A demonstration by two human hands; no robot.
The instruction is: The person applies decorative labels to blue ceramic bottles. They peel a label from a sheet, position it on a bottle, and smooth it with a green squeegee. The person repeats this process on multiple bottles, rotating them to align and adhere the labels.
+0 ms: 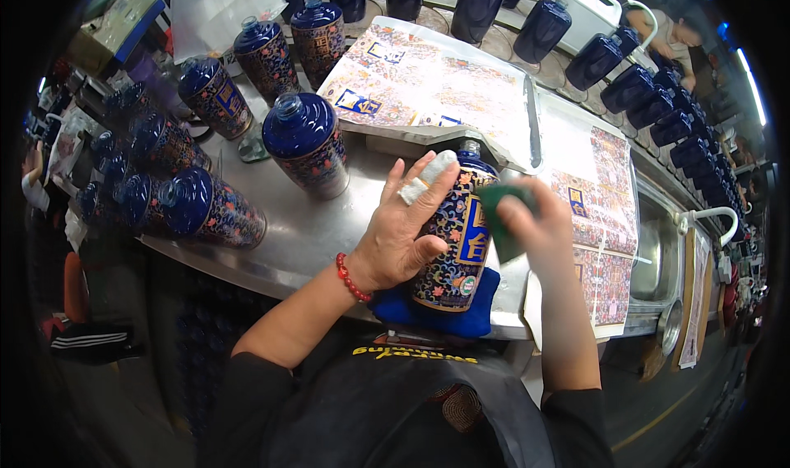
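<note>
A dark blue glass bottle (453, 246) with a floral pattern and a blue label panel leans on a folded blue cloth (478, 310) at the steel table's near edge. My left hand (407, 221) lies against the bottle's left side, with a white wrap on one finger and a red bead bracelet at the wrist. In my right hand (534, 215), blurred, is a dark green flat pad (503, 221), held at the bottle's upper right side. Another patterned bottle (308, 147) stands upright to the left of my left hand.
Several finished-looking patterned bottles (213, 208) stand at the left. Printed floral sheets (426, 79) lie ahead and more sheets (598, 215) at the right, near a steel sink (654, 246). Plain blue bottles (543, 29) line a conveyor behind. A person (669, 36) is at the far right.
</note>
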